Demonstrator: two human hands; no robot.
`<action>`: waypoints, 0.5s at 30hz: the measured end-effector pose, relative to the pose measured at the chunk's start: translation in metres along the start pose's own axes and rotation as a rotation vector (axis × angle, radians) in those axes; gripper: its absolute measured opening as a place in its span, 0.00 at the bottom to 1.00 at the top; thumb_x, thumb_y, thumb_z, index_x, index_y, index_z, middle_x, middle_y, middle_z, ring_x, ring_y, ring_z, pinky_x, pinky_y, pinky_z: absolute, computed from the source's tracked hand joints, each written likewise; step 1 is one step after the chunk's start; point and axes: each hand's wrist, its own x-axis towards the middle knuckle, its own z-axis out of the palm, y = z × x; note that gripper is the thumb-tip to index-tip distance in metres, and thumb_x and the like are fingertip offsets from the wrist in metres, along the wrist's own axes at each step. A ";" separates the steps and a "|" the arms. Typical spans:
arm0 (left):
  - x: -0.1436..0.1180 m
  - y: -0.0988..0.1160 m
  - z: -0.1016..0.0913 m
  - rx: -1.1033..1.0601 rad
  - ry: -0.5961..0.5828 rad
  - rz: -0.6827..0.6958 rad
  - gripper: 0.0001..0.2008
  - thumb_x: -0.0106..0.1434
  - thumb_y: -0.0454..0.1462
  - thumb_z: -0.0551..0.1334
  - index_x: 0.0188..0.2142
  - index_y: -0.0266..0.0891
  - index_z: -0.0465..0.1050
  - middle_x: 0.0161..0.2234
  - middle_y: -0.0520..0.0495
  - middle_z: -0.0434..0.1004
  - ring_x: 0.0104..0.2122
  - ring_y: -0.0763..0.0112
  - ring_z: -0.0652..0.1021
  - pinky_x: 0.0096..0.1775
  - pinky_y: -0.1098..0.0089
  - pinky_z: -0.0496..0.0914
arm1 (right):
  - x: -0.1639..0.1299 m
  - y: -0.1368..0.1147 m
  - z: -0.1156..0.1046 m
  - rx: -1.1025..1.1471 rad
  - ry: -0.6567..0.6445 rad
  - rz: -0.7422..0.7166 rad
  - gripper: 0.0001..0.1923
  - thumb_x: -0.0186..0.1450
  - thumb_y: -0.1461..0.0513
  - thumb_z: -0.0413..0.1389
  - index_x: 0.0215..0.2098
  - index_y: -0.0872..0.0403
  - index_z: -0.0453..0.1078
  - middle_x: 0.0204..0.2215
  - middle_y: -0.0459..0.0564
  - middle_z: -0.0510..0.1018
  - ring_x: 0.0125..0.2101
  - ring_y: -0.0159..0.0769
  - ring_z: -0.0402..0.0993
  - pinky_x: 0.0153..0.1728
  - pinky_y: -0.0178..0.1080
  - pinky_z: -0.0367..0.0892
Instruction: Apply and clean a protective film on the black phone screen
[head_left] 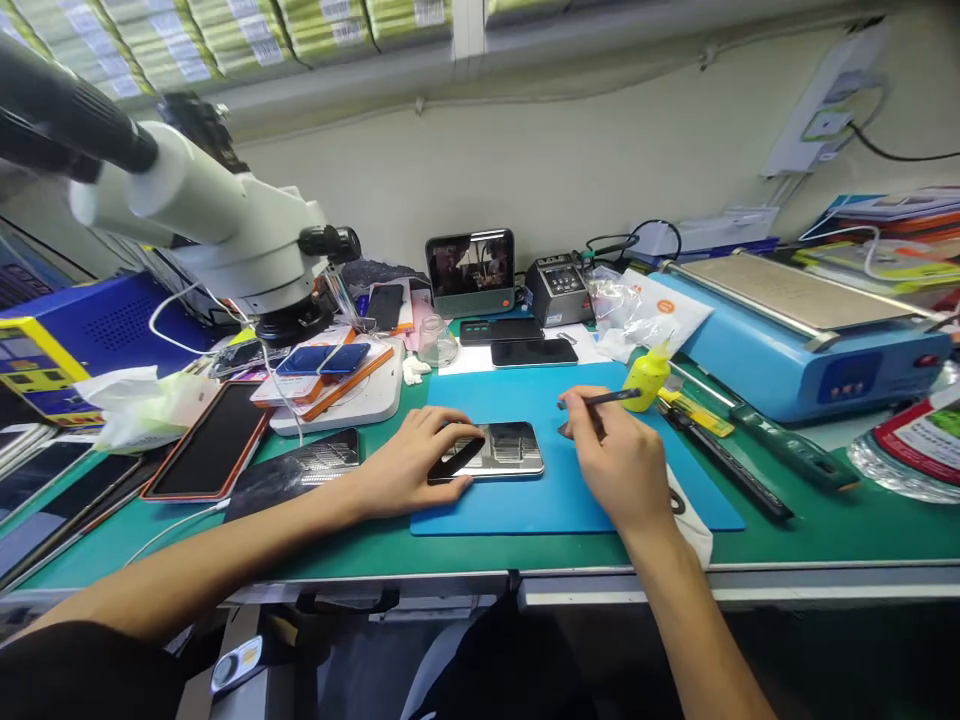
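Phone [499,450], opened and silvery inside, lies on our blue mat [525,505] near the front edge of the green bench [825,540]. Our left hand [409,462] rests on its left end, fingers spread flat over it and hiding that part. Our right hand [611,455] hovers just beside its right end, fingers pinched together on a dark thin tool [600,399]; we cannot make out the tip. A yellow bottle [646,375] stands at the mat's far right corner, just beyond the tool. Left of the mat lies an orange-edged tablet [210,440]. Farther back, the white microscope [225,220] looms over the far left, cut off by the picture's edge, and a blue heating plate [802,320] sits far right.
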 end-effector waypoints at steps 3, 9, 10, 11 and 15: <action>0.003 0.000 -0.001 0.030 -0.010 0.026 0.25 0.77 0.46 0.65 0.69 0.45 0.68 0.68 0.37 0.73 0.67 0.49 0.74 0.68 0.44 0.70 | 0.001 -0.002 -0.002 0.007 -0.074 -0.017 0.11 0.81 0.59 0.55 0.47 0.50 0.80 0.34 0.47 0.88 0.32 0.40 0.86 0.34 0.39 0.72; 0.010 0.000 -0.008 0.112 -0.043 0.085 0.27 0.77 0.51 0.67 0.68 0.43 0.72 0.65 0.38 0.76 0.61 0.51 0.80 0.62 0.44 0.78 | -0.002 -0.003 -0.007 0.023 -0.196 -0.012 0.11 0.80 0.58 0.60 0.57 0.53 0.77 0.53 0.53 0.85 0.50 0.42 0.85 0.51 0.49 0.82; 0.011 0.000 -0.010 0.129 -0.054 0.097 0.26 0.77 0.50 0.67 0.68 0.43 0.72 0.63 0.38 0.77 0.59 0.52 0.81 0.60 0.45 0.79 | -0.002 -0.002 -0.008 0.022 -0.209 -0.005 0.13 0.80 0.56 0.62 0.58 0.53 0.77 0.54 0.53 0.84 0.50 0.42 0.84 0.52 0.50 0.82; 0.013 0.002 -0.012 0.148 -0.065 0.109 0.26 0.77 0.50 0.67 0.67 0.42 0.72 0.62 0.38 0.78 0.58 0.53 0.81 0.59 0.46 0.79 | -0.002 -0.002 -0.008 0.020 -0.217 0.003 0.14 0.79 0.56 0.62 0.59 0.53 0.77 0.54 0.53 0.84 0.50 0.42 0.84 0.52 0.50 0.82; 0.023 0.003 -0.018 0.236 -0.065 0.132 0.24 0.76 0.49 0.68 0.65 0.41 0.73 0.62 0.39 0.78 0.57 0.53 0.82 0.58 0.46 0.80 | -0.004 0.001 -0.009 0.011 -0.229 0.031 0.16 0.79 0.54 0.63 0.60 0.53 0.76 0.55 0.54 0.83 0.50 0.43 0.84 0.52 0.51 0.82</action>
